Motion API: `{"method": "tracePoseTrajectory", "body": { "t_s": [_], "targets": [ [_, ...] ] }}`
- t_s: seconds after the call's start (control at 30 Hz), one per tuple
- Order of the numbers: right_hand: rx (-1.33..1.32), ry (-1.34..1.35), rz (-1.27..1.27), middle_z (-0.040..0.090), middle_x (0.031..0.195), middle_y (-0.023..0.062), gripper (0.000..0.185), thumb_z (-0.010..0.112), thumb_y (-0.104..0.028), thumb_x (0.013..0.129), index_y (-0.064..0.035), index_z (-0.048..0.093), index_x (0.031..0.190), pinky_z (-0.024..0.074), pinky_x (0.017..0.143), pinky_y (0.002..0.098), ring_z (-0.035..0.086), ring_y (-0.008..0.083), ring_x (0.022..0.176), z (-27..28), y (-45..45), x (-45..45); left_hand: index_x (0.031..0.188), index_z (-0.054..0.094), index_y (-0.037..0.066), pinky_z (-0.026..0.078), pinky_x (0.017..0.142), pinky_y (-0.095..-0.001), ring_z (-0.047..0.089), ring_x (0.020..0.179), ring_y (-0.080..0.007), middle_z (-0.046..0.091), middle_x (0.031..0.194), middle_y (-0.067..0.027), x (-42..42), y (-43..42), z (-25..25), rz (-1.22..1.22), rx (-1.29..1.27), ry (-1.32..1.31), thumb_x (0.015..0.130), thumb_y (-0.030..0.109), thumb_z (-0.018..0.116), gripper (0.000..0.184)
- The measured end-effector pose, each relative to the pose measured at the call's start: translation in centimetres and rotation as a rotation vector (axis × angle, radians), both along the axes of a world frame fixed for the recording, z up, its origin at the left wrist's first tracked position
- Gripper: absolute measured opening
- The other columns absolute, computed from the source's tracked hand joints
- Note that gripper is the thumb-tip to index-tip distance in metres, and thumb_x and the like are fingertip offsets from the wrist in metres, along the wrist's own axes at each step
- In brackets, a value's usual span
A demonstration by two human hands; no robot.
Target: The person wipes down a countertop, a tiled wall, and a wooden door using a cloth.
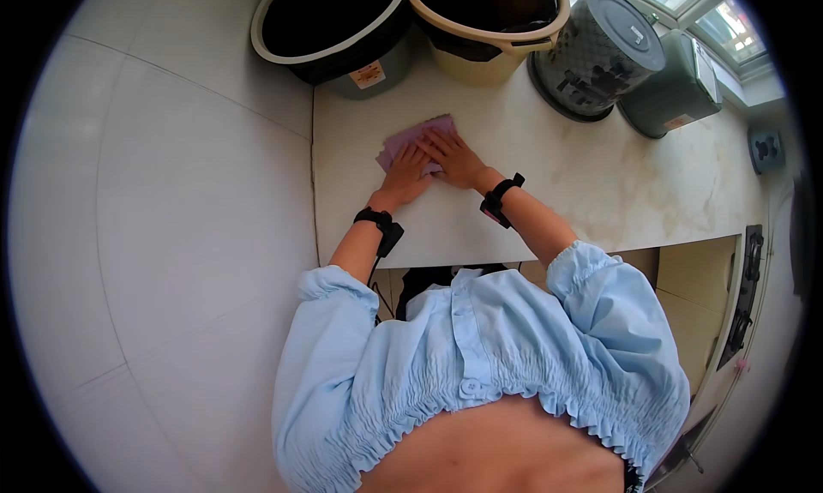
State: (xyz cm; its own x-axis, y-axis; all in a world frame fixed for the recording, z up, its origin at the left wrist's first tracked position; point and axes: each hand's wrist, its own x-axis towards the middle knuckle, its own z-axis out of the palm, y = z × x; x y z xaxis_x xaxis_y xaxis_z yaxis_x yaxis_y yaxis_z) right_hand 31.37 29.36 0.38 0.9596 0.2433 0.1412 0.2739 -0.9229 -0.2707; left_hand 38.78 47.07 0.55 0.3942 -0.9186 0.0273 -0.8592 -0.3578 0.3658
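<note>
On pale worktop, near wall at left: purple cloth, partly covered by left hand and right hand. Both laid flat, opened out, cloth held down from above. Beyond cloth, grey-rimmed bin and cream bin placed side by side, black-lined; to right, upturned patterned bin and green bin set near window.

Wall left, bins ahead, room rightward
</note>
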Motion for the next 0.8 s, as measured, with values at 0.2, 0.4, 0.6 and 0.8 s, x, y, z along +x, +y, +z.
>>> {"method": "tracePoseTrajectory", "body": {
  "t_s": [0.2,0.4,0.6,0.8],
  "targets": [
    [0.056,0.088,0.021,0.023,0.152,0.0144,0.085,0.068,-0.033,0.076,-0.015,0.026,0.147,0.0159,0.114,0.0472,0.022,0.0307,0.14,1.2,1.1,-7.5,0.138,0.036,-0.001,0.011,0.115,-0.0481,0.024,0.136,-0.0369,0.028,0.147,-0.0205,-6.6,1.2,-0.1,-0.064,-0.002,-0.015,0.081,0.03,0.054,0.068],
    [0.112,0.219,-0.083,0.021,0.153,0.0158,0.086,0.069,-0.026,0.073,-0.0149,0.027,0.147,0.0133,0.115,0.0474,0.019,0.031,0.142,3.0,0.0,-20.4,0.142,0.028,-0.003,0.009,0.115,-0.0511,0.016,0.14,-0.038,0.021,0.151,-0.0222,-16.5,-0.7,1.8,-0.288,0.034,0.128,0.077,0.033,0.056,0.079],
    [0.105,0.237,-0.234,0.019,0.153,0.0172,0.092,0.071,-0.022,0.068,-0.0146,0.026,0.147,0.0119,0.116,0.0464,0.017,0.0313,0.143,2.8,-5.4,-25.2,0.142,0.031,-0.001,0.007,0.115,-0.0491,0.015,0.142,-0.0343,0.024,0.15,-0.0215,-19.2,-8.1,2.0,-0.433,-0.009,0.129,0.079,0.037,0.053,0.077],
    [0.029,0.148,-0.259,0.02,0.153,0.0153,0.088,0.067,-0.027,0.073,-0.0137,0.023,0.148,0.0153,0.115,0.0467,0.021,0.0314,0.141,2.1,-12.9,-22.1,0.143,0.029,0.0,0.006,0.115,-0.0481,0.016,0.142,-0.0325,0.024,0.15,-0.0195,-16.1,-15.6,-0.1,-0.423,0.018,-0.041,0.084,0.039,0.05,0.074]
  ]
}}
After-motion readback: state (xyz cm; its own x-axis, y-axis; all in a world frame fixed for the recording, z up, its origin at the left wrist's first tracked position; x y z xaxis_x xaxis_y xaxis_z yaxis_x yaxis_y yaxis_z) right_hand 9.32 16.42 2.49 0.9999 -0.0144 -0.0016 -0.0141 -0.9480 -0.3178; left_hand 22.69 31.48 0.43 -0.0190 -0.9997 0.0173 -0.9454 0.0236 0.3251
